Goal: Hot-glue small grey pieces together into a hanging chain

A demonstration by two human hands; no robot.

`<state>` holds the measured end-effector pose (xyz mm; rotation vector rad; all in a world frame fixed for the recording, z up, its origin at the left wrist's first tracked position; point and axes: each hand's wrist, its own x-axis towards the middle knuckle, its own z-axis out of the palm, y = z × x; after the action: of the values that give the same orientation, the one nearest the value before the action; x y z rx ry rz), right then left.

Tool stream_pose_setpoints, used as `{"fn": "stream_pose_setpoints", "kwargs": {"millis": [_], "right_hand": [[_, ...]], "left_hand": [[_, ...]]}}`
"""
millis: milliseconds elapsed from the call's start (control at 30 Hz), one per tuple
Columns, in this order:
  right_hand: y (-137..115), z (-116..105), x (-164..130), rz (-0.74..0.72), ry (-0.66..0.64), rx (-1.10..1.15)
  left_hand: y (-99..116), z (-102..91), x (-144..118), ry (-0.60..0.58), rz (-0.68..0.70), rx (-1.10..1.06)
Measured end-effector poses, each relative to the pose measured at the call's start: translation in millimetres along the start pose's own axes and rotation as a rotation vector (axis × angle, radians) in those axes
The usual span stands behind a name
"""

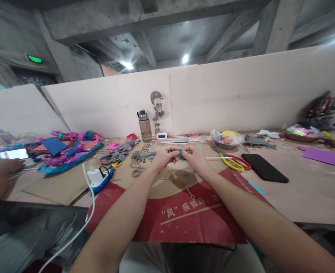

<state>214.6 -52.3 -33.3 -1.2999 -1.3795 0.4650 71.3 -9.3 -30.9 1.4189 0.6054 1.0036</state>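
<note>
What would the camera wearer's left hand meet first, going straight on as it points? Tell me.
The left hand would first meet the small teal piece at its fingertips, then apparently the right hand; depth there is hard to judge.

Two hands, one left hand [166, 156] and one right hand [195, 155], are showing, plus one co-worker's hand [12, 165]. Two smartphones are lying here: one black smartphone [265, 167], one lit smartphone [13, 153]. One water bottle [145, 128], one digital clock [162, 136], one power strip [101, 183] and two shallow bowls [227, 146] are resting on one counter [306, 193]. Three ceiling lights [185, 58] and one green sign [35, 59] are glowing.
</note>
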Motion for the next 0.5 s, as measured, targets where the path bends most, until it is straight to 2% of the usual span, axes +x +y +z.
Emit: {"fn": "stream_pose_setpoints", "kwargs": {"millis": [233, 500], "right_hand": [[3.3, 2.5, -0.3, -0.004, -0.016, 0.012], [2.9, 6.7, -5.2, -0.086, -0.025, 0.042]], "left_hand": [[0.7, -0.8, -0.3, 0.012, -0.032, 0.044], [-0.6, -2.0, -1.2, 0.054, -0.058, 0.096]]}}
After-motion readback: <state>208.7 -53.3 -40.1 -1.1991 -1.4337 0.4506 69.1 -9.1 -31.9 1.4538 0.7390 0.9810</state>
